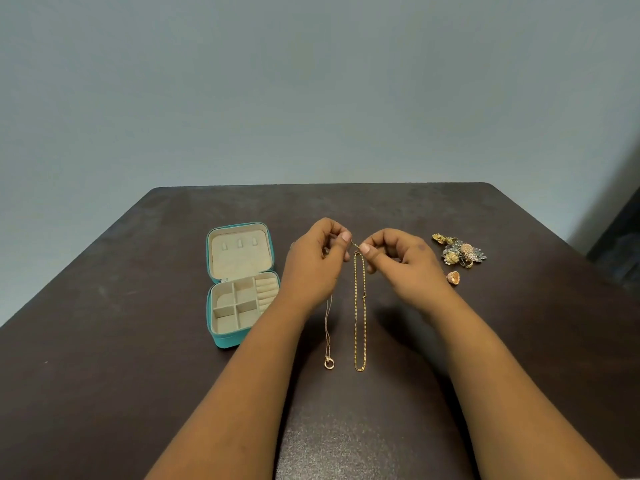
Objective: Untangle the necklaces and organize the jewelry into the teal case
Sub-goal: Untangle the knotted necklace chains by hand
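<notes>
No brand, label or writing can be read on any item. A gold necklace [360, 308] of flat, glinting links is held up at its top end, where the clasp is pinched between thumb and forefinger of the left hand [317, 261] at 11 o'clock of the chain and of the right hand [401, 261] at 1 o'clock; the remaining fingers of both hands are curled. The chain is seen as a long narrow doubled loop running toward 6 o'clock over the table [138, 341], a dark brown, matte, faintly mottled surface. At 9 o'clock of it, just beside and apart, a finer pale rose-toned necklace [328, 336] is seen running out from beneath the left hand, ended by a small ring-shaped pendant; whether the left hand also holds it cannot be told. At 9 o'clock of the hands the teal case [221, 341] is laid open: a square box with rounded corners and a grained teal shell, lined in beige velvety fabric, its base split into square compartments and a padded roll strip, its lid fitted with three small hooks. At 3 o'clock of the hands a heap of ornate earrings [459, 251] in gold and grey-blue metal is seen, with a single domed gold earring [453, 277] just beside it at 6 o'clock
</notes>
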